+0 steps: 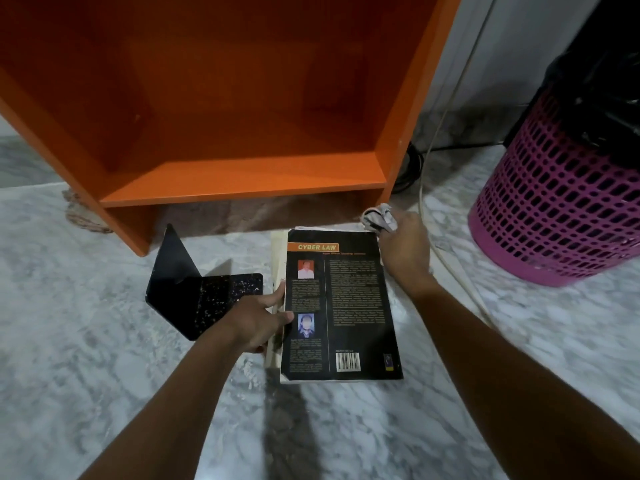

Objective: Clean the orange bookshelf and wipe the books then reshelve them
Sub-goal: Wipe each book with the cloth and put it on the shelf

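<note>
The orange bookshelf (242, 181) stands on the marble floor with nothing in its open compartment. In front of it a black book (356, 306) titled "CYBER LAW" lies back cover up on top of another pale book (275, 258). My left hand (258, 320) grips the left edge of the black book, thumb on the cover. At the book's upper right corner my right hand (405, 251) is closed around a crumpled grey cloth (379, 218).
A black metal bookend (194, 289) stands on the floor left of the books. A pink perforated bin (561, 202) with a black bag is at the right. A pale cable (450, 265) runs along the floor beside my right arm. Dust lies under the shelf.
</note>
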